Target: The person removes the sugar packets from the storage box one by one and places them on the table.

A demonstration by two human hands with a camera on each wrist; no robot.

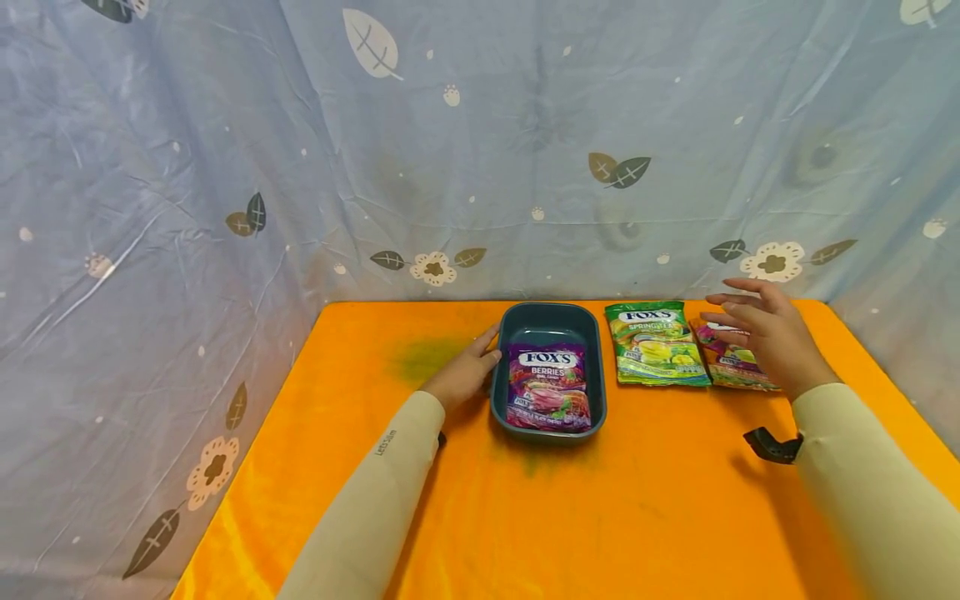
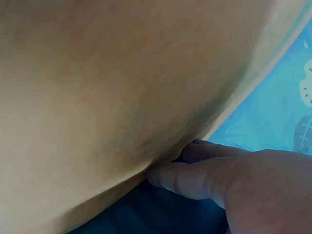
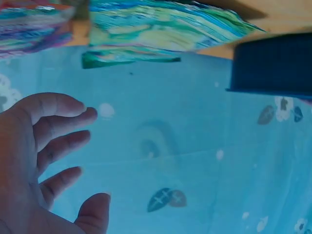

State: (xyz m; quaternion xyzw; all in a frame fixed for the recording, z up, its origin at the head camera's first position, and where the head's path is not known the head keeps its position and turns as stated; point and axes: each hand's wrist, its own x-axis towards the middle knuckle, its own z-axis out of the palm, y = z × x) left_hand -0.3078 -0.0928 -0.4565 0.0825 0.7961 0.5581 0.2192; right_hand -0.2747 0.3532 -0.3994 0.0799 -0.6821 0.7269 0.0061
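Note:
A dark blue-grey rectangular tub [image 1: 550, 317] holds a purple Fox's Berries candy bag [image 1: 547, 387]. My left hand [image 1: 465, 369] rests against the tub's left side with its fingers stretched out, the thumb tip right at the rim. In the left wrist view, its fingers [image 2: 185, 180] lie close to the dark tub wall [image 2: 161, 209]. My right hand [image 1: 772, 333] is raised with parted, slightly bent fingers and holds nothing. In the head view it overlaps a red-orange Fox's bag [image 1: 738, 367]. A green Fox's Spring Tea bag [image 1: 658, 343] lies between that bag and the tub.
An orange cloth [image 1: 585, 517] covers the table. Behind it and at both sides hangs a pale blue-grey curtain [image 1: 487, 167] with leaf and flower prints. A black strap [image 1: 772, 446] sticks out at my right wrist.

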